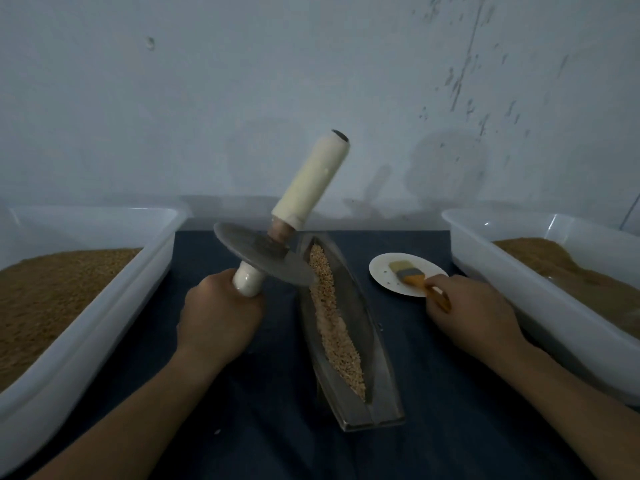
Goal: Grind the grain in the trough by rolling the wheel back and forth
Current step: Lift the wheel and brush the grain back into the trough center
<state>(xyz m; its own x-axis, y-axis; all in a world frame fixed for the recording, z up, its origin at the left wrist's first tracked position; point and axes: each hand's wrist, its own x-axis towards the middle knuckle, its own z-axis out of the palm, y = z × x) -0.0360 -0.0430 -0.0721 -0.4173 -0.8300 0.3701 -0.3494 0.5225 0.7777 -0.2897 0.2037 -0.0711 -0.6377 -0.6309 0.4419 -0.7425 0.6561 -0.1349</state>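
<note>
grinding is unfinished: the left hand [218, 315] grips the tilted grey metal wheel [265, 256] beside the grain-filled steel trough [349, 341]; the right hand [467, 306] pinches an orange-handled brush [420, 282].

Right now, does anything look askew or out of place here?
Yes. The wheel is tilted steeply, one handle pointing up, its rim at the left edge of the trough instead of standing in the grain. Only the left hand grips it; the right hand holds the brush.

Dim light, pale wall [242, 81] with dark specks upper right, dark blue cloth-covered table [242, 427]
</note>
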